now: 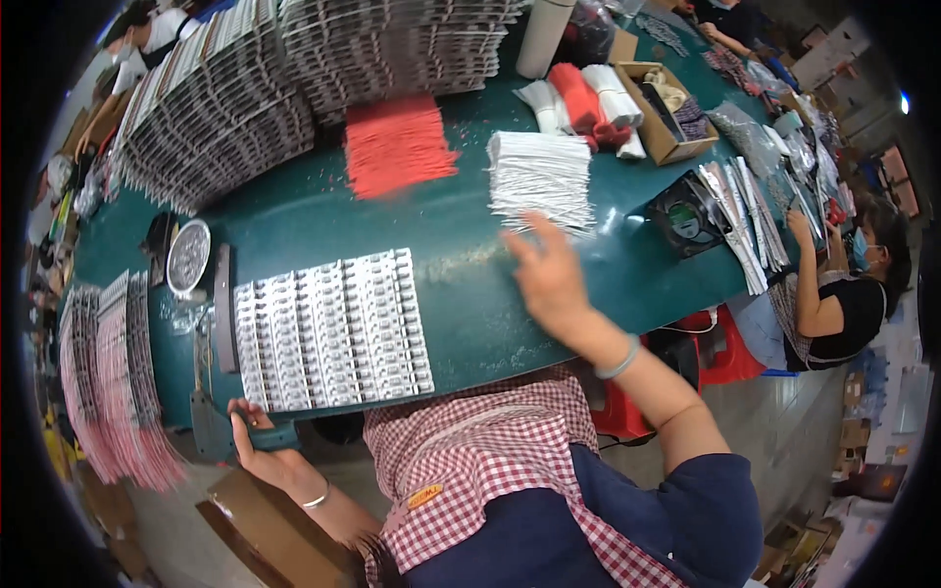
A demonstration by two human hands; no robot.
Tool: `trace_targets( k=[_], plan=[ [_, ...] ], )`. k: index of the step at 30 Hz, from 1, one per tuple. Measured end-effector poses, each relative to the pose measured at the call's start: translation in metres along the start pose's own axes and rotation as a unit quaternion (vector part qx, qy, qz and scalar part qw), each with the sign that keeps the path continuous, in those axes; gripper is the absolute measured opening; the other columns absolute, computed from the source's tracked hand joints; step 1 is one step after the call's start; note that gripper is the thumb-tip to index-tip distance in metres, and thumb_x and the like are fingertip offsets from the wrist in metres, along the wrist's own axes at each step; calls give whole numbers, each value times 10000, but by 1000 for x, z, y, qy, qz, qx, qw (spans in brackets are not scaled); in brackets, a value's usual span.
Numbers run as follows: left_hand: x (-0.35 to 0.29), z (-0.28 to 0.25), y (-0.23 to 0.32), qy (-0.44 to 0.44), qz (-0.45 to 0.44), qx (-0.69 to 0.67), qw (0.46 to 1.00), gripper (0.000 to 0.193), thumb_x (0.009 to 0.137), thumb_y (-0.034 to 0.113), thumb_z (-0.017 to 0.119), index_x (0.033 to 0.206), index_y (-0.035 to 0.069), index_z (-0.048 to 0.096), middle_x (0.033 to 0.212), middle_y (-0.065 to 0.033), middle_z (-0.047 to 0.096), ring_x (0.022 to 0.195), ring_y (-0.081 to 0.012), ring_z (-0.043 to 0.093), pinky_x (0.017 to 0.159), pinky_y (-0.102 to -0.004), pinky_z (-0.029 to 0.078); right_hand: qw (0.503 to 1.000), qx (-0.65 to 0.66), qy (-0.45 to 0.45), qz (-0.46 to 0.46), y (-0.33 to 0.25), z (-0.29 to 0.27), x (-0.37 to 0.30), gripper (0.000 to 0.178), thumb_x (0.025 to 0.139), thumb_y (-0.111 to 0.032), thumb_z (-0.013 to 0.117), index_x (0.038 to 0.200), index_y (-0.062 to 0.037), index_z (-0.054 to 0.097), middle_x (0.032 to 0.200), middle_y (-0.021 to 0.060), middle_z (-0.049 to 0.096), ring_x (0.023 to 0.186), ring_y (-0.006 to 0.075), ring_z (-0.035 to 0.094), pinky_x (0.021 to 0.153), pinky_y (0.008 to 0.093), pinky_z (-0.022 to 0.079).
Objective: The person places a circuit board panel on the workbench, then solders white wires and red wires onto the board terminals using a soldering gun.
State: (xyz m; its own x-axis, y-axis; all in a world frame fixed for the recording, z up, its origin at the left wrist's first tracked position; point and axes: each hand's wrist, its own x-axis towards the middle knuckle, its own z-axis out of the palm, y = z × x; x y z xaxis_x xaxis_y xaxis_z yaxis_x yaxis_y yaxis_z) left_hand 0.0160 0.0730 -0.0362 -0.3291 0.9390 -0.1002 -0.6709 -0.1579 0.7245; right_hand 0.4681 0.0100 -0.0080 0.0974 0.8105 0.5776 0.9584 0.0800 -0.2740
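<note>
My left hand (260, 446) is at the table's front left edge, its fingers wrapped round a dark green gun-shaped tool (208, 423) with a thin metal front. Beside it lie rows of small white strips (333, 328) with metal and dark parts, set side by side in a block. My right hand (554, 279) hovers over the table with its fingers apart, slightly blurred. Its fingertips are close to the near end of a pile of short white wires (541, 176); whether they touch is unclear. A pile of short red wires (397, 147) lies to the left of the white ones.
Tall stacks of wired strips (392, 44) stand at the back. A round metal dish (188, 257) and a dark bar (225, 309) are at the left, near hanging pink-wired strips (113, 372). A black fan (684, 218) and a cardboard box (676, 147) are at right. Co-workers sit around.
</note>
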Motion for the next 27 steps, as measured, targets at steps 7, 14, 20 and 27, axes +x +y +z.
trace_targets(
  k=[7, 14, 20, 27],
  plan=[
    [-29, 6, 1, 37, 32, 81, 996, 239, 980, 100, 639, 1169, -45, 658, 1093, -93, 669, 994, -148, 616, 879, -289, 491, 996, -43, -35, -69, 66, -3, 6, 386, 794, 14, 648, 1181, 3, 655, 1089, 120, 608, 1031, 298, 592, 846, 386, 517],
    [-47, 14, 9, 55, 70, 97, 991, 238, 972, 69, 615, 1180, -46, 630, 1139, -91, 653, 989, -160, 616, 854, -307, 514, 990, -91, -41, -101, 66, 15, 20, 338, 770, 20, 634, 1107, 21, 662, 994, 114, 604, 949, 282, 595, 791, 375, 526],
    [-48, 30, -15, 96, 73, 104, 987, 185, 963, 70, 626, 1124, -19, 646, 1087, -95, 676, 1036, -178, 647, 965, -348, 534, 994, -76, -18, -76, 74, 26, 16, 255, 761, 29, 623, 1010, -3, 671, 954, 110, 606, 937, 287, 593, 771, 383, 519],
    [-34, 50, -32, 133, 58, 54, 988, 292, 948, 2, 600, 1240, -17, 592, 1160, -98, 643, 1111, -182, 625, 1023, -365, 543, 995, -60, -17, -78, 64, 19, 24, 239, 756, 56, 626, 987, -5, 646, 965, 117, 618, 928, 302, 595, 794, 395, 513]
  ],
)
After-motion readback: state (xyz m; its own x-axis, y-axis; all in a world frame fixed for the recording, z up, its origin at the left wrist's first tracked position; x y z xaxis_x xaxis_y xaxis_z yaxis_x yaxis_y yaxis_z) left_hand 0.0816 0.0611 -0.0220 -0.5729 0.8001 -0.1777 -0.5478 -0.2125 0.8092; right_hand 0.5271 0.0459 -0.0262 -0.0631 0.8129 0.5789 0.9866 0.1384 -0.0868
